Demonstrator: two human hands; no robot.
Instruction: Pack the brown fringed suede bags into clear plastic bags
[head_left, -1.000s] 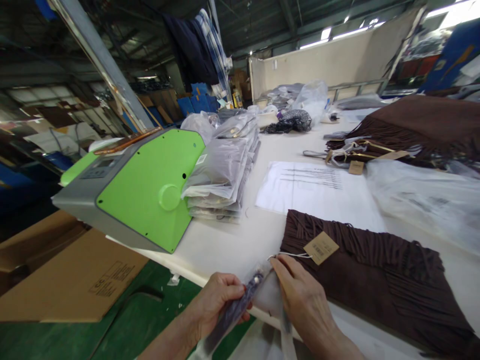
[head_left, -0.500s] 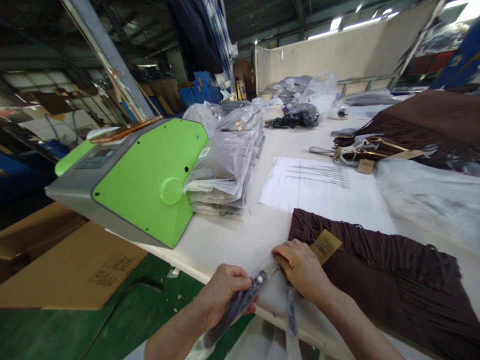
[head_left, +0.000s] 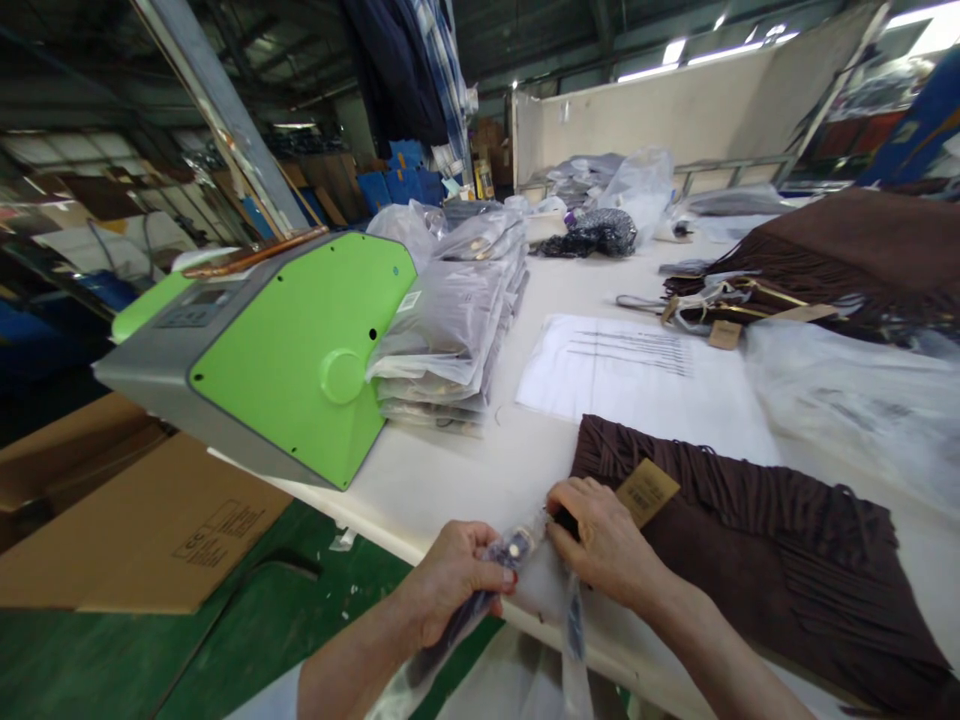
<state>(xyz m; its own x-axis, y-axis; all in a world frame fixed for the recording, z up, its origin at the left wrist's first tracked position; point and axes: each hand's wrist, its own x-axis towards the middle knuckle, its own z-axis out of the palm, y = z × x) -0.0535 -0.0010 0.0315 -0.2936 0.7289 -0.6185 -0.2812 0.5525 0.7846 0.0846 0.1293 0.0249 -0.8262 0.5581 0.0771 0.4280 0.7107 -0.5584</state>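
My left hand (head_left: 461,575) is closed around a dark strap wrapped in clear plastic (head_left: 517,546), with a round light-coloured metal stud showing past the fingers. At the strap's upper end, my right hand (head_left: 600,540) pinches the wrapped part by the table edge; its fingertips partly hide what they grip. Another length of the plastic-wrapped strap (head_left: 574,640) hangs below my right hand, over the edge. Beside that hand lies a dark brown fringed bag (head_left: 735,560) with a tan paper tag (head_left: 646,490) on it.
A green and grey machine (head_left: 300,350) stands at the table's left, next to a stack of plastic-bagged goods (head_left: 450,330). White paper (head_left: 637,375) lies behind the bag. More brown fringed pieces (head_left: 862,240) and clear plastic (head_left: 847,400) are at right. A cardboard box (head_left: 150,530) sits below left.
My left hand has shifted slightly up the strap, its thumb now just below the stud. My right hand stays near the same spot. The view has moved a little.
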